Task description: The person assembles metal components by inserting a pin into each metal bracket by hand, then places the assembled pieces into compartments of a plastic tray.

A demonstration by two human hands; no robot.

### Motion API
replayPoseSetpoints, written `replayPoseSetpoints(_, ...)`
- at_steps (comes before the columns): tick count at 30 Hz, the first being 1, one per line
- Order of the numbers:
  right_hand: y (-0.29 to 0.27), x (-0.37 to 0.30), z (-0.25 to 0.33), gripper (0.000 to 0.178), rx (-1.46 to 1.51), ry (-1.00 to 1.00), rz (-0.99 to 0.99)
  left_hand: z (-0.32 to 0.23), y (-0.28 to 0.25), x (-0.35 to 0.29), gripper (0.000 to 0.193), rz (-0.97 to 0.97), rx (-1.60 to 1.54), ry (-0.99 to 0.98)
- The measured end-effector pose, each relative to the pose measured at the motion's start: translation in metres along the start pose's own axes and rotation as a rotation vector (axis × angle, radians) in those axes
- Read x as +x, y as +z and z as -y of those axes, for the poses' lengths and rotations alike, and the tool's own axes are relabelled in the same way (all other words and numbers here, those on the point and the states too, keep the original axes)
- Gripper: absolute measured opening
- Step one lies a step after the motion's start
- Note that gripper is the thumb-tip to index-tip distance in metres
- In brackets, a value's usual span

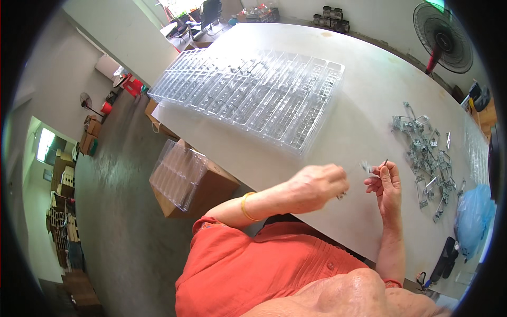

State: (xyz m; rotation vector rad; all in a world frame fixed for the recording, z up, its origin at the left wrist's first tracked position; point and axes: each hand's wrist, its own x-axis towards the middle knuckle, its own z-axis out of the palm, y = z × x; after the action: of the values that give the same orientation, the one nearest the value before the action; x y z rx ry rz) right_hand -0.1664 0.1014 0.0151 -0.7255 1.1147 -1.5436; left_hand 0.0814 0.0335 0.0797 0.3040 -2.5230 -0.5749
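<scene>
**Small part pinched over the table edge**

Pinched a small metal part [368, 168] in the fingertips of the right hand [388, 185], palm turned inward, just above the near edge of the white table [343, 105]; kept the left hand [317, 187] close beside it, fingers curled down and inward, perhaps over a second small metal bit at the fingertips, though could not tell for sure; looked, as a judgement, like the joining or checking of one piece between both hands; called, for any further handling, for a steady narrow pinch and the two hands brought together, the part being tiny. Lay to the right a blue bag [472, 214]; beyond it a loose pile [430, 153] of like metal pieces; farther, across the table, clear trays [253, 92] in a row; farthest, a fan [442, 37].
</scene>
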Motion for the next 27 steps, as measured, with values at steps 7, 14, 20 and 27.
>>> replayPoseSetpoints(7, -0.012, 0.001, -0.008, 0.018, -0.145, 0.013, 0.022, 0.07, -0.11, 0.01, 0.019, -0.384, 0.454, -0.065)
replayPoseSetpoints(14, -0.007, 0.0, -0.014, 0.014, -0.269, 0.019, 0.089, 0.172, -0.169, 0.003, 0.009, -0.312, 0.602, -0.4)
replayPoseSetpoints(20, -0.009, 0.003, -0.018, 0.015, -0.272, 0.027, 0.08, 0.221, -0.168, 0.01, 0.01, -0.168, 0.625, -0.538)
replayPoseSetpoints(27, -0.009, 0.004, -0.018, 0.014, -0.273, 0.036, 0.098, 0.251, -0.166, 0.014, 0.008, -0.085, 0.724, -0.575)
